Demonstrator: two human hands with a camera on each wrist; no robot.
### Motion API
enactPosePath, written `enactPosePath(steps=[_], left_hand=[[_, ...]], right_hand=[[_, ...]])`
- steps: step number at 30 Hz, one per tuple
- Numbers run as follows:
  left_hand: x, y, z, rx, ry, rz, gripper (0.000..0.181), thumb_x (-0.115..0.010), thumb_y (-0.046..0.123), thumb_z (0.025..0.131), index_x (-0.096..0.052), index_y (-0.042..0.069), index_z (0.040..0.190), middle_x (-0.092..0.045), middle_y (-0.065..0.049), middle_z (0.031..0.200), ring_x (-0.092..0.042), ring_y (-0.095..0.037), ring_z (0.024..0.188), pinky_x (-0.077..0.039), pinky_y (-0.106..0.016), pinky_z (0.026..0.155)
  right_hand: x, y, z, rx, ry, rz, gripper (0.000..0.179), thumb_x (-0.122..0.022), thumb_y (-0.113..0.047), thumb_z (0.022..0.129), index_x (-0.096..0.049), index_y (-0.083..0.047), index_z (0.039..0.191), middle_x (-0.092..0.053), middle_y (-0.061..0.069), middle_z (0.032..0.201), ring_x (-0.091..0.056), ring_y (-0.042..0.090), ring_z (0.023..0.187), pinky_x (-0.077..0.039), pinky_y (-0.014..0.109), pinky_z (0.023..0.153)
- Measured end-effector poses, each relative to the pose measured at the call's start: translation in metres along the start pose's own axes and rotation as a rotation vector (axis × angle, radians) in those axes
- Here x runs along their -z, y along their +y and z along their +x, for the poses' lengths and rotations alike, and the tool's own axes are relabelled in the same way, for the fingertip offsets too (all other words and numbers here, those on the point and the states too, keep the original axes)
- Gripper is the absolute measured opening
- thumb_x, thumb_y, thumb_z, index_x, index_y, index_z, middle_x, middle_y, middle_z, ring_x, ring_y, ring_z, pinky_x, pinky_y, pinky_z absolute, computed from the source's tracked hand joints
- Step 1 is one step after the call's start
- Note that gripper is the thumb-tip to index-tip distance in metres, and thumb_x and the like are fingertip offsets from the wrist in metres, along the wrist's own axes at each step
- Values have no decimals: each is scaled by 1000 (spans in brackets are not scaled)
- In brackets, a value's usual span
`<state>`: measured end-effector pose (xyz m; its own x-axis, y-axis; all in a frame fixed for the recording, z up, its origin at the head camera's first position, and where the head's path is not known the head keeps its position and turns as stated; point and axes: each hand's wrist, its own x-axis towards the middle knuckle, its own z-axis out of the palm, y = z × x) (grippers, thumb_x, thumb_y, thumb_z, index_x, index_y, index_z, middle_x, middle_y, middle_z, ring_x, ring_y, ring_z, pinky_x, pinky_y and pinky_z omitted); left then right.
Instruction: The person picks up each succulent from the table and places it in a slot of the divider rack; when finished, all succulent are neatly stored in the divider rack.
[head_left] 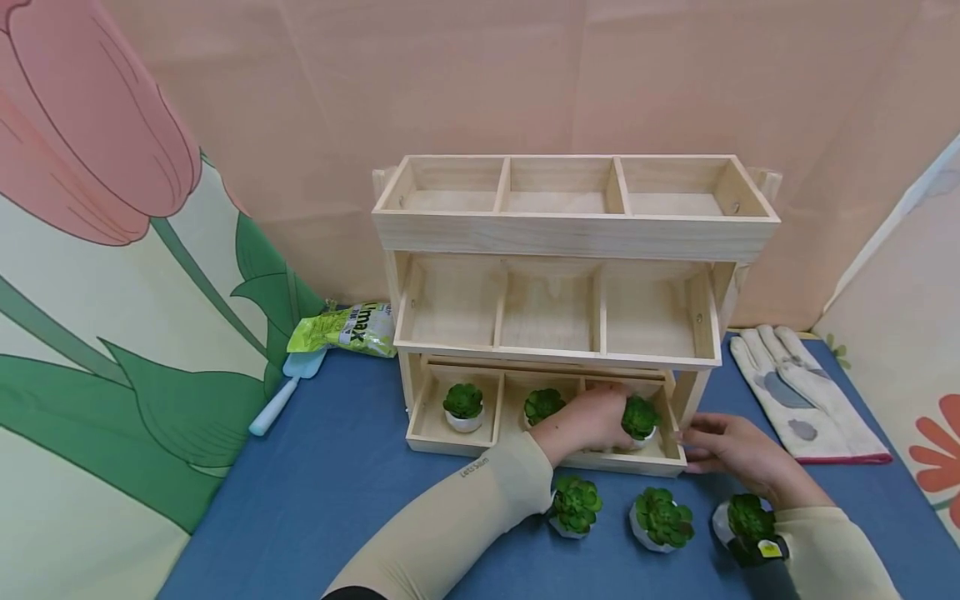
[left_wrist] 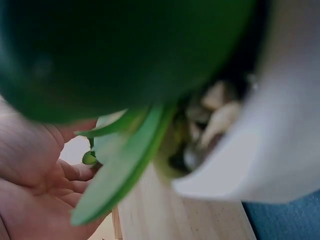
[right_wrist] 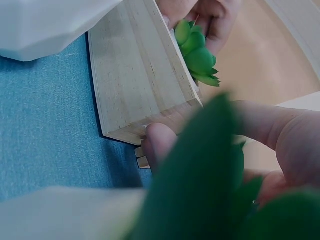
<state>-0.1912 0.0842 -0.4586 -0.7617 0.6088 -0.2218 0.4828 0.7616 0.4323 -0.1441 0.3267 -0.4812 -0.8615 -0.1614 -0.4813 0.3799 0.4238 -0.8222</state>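
My left hand [head_left: 592, 417] reaches into the right compartment of the wooden planter's bottom box [head_left: 450, 446]. It holds a small potted succulent [head_left: 640, 419] there, green rosette in a white pot. Farther left in that box stand another succulent [head_left: 462, 407] and, partly behind my left wrist, a middle one [head_left: 543, 405]. My right hand [head_left: 738, 454] touches the box's right end, with the thumb [right_wrist: 159, 142] against its corner in the right wrist view. Close-up leaves [left_wrist: 120, 170] and a blurred white pot [left_wrist: 250, 160] fill much of the left wrist view.
On the blue cloth in front are three more potted succulents: one [head_left: 576, 505], a second [head_left: 662, 518], and a third [head_left: 750, 518] beside my right wrist. White gloves [head_left: 810, 396] lie right; a blue-handled trowel [head_left: 281, 396] and green bag [head_left: 348, 327] lie left.
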Motion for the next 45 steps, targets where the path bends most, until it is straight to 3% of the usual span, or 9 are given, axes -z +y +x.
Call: enactPosePath(steps=[9, 12, 16, 20, 23, 26, 29, 35, 45], left_hand=[[6, -4, -10, -18, -1, 9, 82, -76, 47, 98, -39, 17, 166, -47, 1, 168, -56, -14, 146, -51, -29, 118], [15, -3, -20, -48, 22, 19, 75, -72, 48, 101, -43, 19, 164, -51, 2, 165, -59, -13, 143, -52, -32, 119], [29, -3, -35, -82, 38, -11, 65, -67, 49, 105, -50, 20, 160, -62, 4, 152, -67, -10, 126, -55, -28, 111], [37, -6, -52, -87, 46, -49, 61, -63, 51, 106, -52, 22, 159, -61, 5, 154, -63, -12, 136, -54, -31, 115], [40, -13, -66, -81, 54, -97, 56, -57, 51, 109, -53, 23, 158, -57, 5, 159, -59, -15, 144, -53, -34, 118], [42, -23, -82, -92, 64, -177, 50, -52, 47, 112, -55, 22, 156, -65, 3, 145, -67, -12, 124, -58, -30, 103], [44, -32, -96, -102, 72, -268, 48, -51, 46, 113, -56, 23, 155, -66, 2, 137, -66, -7, 110, -57, -25, 91], [47, -40, -120, -76, 81, -398, 48, -49, 51, 113, -55, 29, 156, -58, 5, 155, -65, -11, 132, -59, -29, 105], [36, -80, -170, 8, 233, -471, 45, -51, 44, 113, -59, 25, 153, -65, 5, 150, -70, -20, 129, -62, -39, 102]], right_hand=[[-4, -1, 2, 3, -3, -3, 74, -58, -24, 111, -24, 21, 159, -45, 43, 156, -77, 23, 112, -69, 39, 87], [-3, -2, 2, -4, -3, -10, 75, -58, -25, 112, -23, 20, 160, -44, 43, 157, -76, 23, 113, -69, 38, 88], [0, -2, -1, -16, 2, -18, 75, -57, -27, 112, -23, 19, 161, -43, 43, 158, -75, 22, 112, -69, 37, 88], [3, 0, -2, -16, 1, -14, 75, -57, -26, 112, -23, 20, 160, -45, 42, 156, -75, 21, 111, -68, 37, 88], [4, 1, -1, -18, 1, -9, 76, -58, -27, 111, -22, 19, 161, -46, 42, 157, -76, 21, 111, -68, 37, 88], [3, 1, 1, -17, 1, -9, 78, -59, -28, 111, -22, 19, 161, -44, 42, 157, -76, 21, 112, -68, 37, 88], [3, 2, 1, -18, -4, -7, 79, -60, -29, 111, -21, 19, 161, -43, 42, 159, -75, 22, 113, -68, 37, 89], [4, 4, 0, -35, -16, -2, 78, -58, -27, 112, -19, 19, 161, -42, 42, 159, -75, 22, 114, -68, 38, 90], [2, 2, 1, -11, -19, 17, 79, -59, -27, 111, -20, 20, 161, -45, 42, 157, -76, 20, 111, -68, 38, 89]])
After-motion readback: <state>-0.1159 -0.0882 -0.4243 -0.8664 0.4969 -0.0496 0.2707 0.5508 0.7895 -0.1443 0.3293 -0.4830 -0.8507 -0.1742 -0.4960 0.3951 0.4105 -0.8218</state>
